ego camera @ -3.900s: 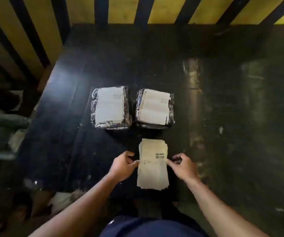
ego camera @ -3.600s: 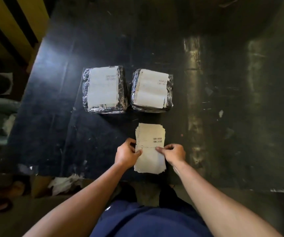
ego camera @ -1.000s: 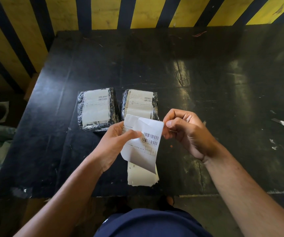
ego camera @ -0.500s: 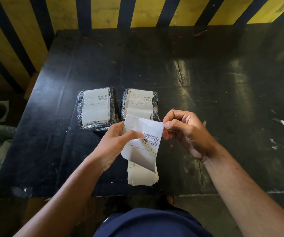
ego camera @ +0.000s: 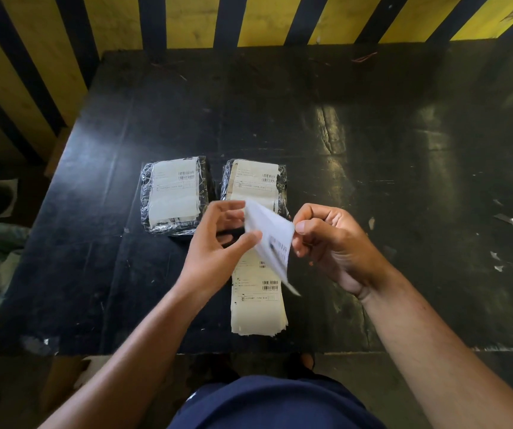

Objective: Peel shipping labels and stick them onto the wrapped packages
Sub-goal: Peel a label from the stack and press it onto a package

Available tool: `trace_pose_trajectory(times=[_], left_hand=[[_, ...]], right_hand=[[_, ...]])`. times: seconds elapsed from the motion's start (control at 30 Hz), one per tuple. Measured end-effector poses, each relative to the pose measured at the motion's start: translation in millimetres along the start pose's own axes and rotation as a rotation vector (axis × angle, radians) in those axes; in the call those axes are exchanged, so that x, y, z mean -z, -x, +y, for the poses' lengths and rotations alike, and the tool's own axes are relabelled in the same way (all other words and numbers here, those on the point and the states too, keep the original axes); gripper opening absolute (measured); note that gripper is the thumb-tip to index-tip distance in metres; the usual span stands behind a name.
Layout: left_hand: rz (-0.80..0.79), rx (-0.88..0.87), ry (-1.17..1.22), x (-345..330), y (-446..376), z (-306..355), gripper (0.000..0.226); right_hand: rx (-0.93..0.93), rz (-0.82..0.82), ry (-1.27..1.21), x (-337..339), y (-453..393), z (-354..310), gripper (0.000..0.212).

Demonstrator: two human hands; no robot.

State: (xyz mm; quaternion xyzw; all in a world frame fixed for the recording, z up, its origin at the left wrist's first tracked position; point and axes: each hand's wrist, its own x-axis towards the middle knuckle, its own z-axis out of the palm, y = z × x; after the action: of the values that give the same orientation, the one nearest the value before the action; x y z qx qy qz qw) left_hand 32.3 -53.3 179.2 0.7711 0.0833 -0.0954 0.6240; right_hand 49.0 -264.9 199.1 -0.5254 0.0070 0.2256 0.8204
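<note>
Left hand pinches the label between thumb and curled fingers; right hand, at its 3 o'clock, pinches the opposite edge; both raised above the label stack; wrapped packages at 12 o'clock on the desk.

Dim scene, glare on the table, held label motion-blurred, edges bowed

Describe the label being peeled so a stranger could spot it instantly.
Start at the black table below the yellow-and-black striped wall. Near its front edge lies a stack of labels; just above it, the left hand and right hand pinch one label. It alone is off the table, curled and blurred.
</note>
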Motion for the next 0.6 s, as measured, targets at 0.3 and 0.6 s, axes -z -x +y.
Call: trace_pose_trajectory(times=[0.3,0.6], left_hand=[[-0.111,-0.204,0.084,-18.8,12.6,15.9,0.027],[-0.061,-0.087,0.155,-20.7,10.5,13.4,0.009]], right_hand=[[0.071,0.071,0.049,-7.6,-4.1,10.7,0.01],[0.075,0.117,0.248,-14.2,-7.5,14.4,0.015]])
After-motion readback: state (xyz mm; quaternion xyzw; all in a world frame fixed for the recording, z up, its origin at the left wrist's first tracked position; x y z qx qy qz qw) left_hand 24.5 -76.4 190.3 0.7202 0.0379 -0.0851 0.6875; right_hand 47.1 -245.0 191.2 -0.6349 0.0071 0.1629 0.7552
